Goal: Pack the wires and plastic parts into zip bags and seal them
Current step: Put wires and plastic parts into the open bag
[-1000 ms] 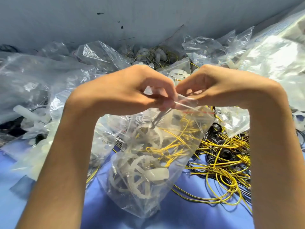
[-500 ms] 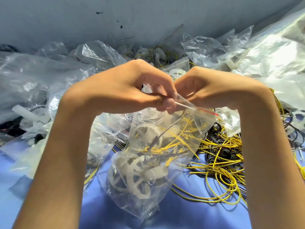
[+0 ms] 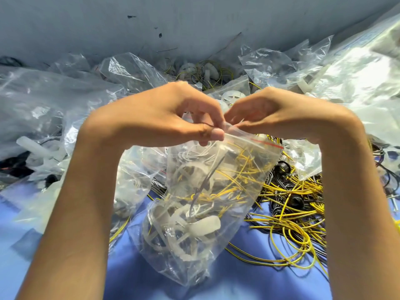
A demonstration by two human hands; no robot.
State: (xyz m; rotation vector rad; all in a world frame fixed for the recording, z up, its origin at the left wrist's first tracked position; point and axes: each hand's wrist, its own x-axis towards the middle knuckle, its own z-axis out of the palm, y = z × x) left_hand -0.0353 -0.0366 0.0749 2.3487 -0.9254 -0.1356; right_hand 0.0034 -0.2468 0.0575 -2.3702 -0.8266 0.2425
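- Zip bag point(image 3: 201, 213), clear, with a red line point(image 3: 267, 144) under its mouth, hangs from both hands. Its lower end rests on the blue cloth point(image 3: 134, 269).
- Inside the zip bag, yellow wires point(image 3: 236, 180) fill the upper half and white plastic parts point(image 3: 205, 225) the lower half. One dark wire point(image 3: 207, 180) runs down between them.
- Left hand point(image 3: 155, 118) pinches the top edge of the zip bag at its left end, thumb in front and fingers curled behind.
- Right hand point(image 3: 281, 113) grips the same edge just right of the left hand, fingertips curled down onto the strip. The two hands nearly touch.
- Past the right hand, the right end of the mouth slopes down free. I cannot tell whether the strip is closed there.
- Loose wires point(image 3: 292, 204), yellow and black, lie in a tangle on the cloth just right of the zip bag.
- A second bag point(image 3: 132, 182) with pale parts inside lies just left of the zip bag, partly behind the left forearm.
- Empty bags point(image 3: 32, 100) are heaped well to the left of the zip bag.
- A bright heap point(image 3: 357, 83) of further bags lies to the right of the zip bag and behind it.
- Behind the zip bag, beyond the hands, a white wheel point(image 3: 232, 97) lies near the grey wall point(image 3: 194, 22).
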